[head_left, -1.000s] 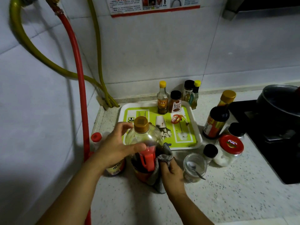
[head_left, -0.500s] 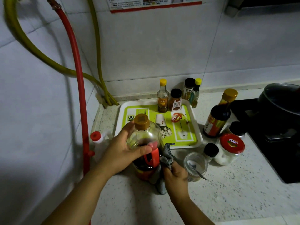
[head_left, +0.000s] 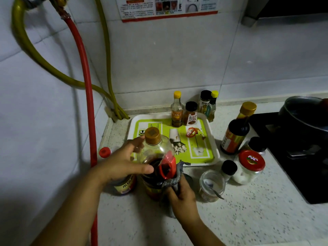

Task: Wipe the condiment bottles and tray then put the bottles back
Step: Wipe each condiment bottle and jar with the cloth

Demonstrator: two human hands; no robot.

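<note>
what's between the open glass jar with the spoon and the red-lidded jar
A small black-capped bottle stands between the glass jar and the red-lidded jar, seen in the head view.

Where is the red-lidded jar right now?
The red-lidded jar stands on the counter, off the tray's right front corner, just in front of the tall dark sauce bottle.

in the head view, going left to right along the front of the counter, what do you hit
red hose → left hand → big brown-capped bottle → right hand holding the cloth → open glass jar → red-lidded jar → stove

Two hands [head_left: 124,164] [head_left: 181,196] — one tray [head_left: 215,148]
</note>
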